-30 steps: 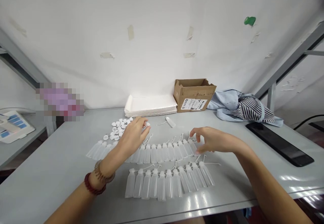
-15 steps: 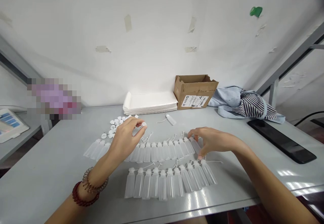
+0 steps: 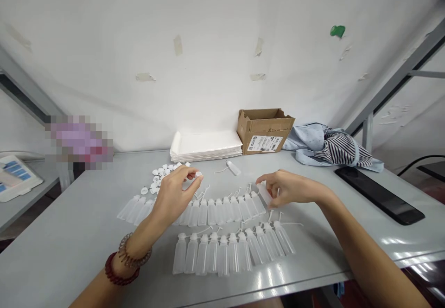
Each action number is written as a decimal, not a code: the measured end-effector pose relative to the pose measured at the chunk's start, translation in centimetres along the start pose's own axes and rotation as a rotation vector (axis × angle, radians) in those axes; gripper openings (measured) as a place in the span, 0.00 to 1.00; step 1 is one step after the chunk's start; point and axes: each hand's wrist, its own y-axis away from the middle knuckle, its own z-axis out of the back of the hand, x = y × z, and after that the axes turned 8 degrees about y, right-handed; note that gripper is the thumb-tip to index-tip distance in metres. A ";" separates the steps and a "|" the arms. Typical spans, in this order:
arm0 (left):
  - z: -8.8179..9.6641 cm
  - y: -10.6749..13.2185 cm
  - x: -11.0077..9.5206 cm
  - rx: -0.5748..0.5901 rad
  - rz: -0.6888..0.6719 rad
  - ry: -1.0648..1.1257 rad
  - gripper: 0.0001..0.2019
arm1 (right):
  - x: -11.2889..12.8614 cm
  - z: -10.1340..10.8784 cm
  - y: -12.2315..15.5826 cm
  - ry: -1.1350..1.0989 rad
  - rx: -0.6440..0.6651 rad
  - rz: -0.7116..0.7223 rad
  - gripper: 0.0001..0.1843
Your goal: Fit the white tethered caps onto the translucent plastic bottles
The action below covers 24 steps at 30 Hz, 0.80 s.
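Note:
Between thumb and fingers, my left hand (image 3: 177, 189) pinches a small white cap (image 3: 198, 174), just in front of a pile of white caps (image 3: 163, 171). My right hand (image 3: 287, 188) grips a translucent plastic bottle (image 3: 264, 194) at the right end of the back row. That back row of bottles (image 3: 219, 211) lies flat on the grey table, partly hidden by my left hand and forearm. A front row of similar bottles (image 3: 223, 254) lies nearer the table's edge, thin white strings or tubes at their necks.
Behind the rows lies a single bottle (image 3: 233, 168). A stack of white envelopes (image 3: 208, 145) and an open cardboard box (image 3: 266, 131) stand against the wall. Folded blue and striped cloth (image 3: 333, 145) and a long black object (image 3: 378, 195) occupy the right side of the table.
My right hand has closed around the end bottle of the back row and lifted it slightly. My left hand keeps its pinch on the cap. The camera view has shifted a little.

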 end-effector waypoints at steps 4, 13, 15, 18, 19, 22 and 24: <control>-0.1 0.2 -0.9 0.064 0.160 0.218 0.11 | 0.0 0.2 0.2 -0.118 -0.104 0.063 0.31; -1.0 1.6 -3.1 0.367 0.396 0.764 0.10 | 2.5 -2.9 -1.0 -0.265 -0.402 0.301 0.33; -1.2 1.7 -3.4 0.359 0.393 0.814 0.10 | 3.1 -3.6 -0.9 -0.264 -0.440 0.365 0.32; -1.5 1.8 -3.7 0.310 0.403 0.850 0.10 | 3.9 -4.3 -0.6 -0.199 -0.473 0.464 0.33; -1.6 1.8 -3.7 0.297 0.408 0.854 0.11 | 4.1 -4.4 -0.5 -0.178 -0.476 0.485 0.33; -1.7 1.8 -3.8 0.289 0.419 0.862 0.12 | 4.5 -4.7 -0.2 -0.151 -0.455 0.521 0.34; -1.7 1.8 -3.8 0.302 0.421 0.872 0.12 | 4.7 -4.8 -0.1 -0.148 -0.428 0.536 0.35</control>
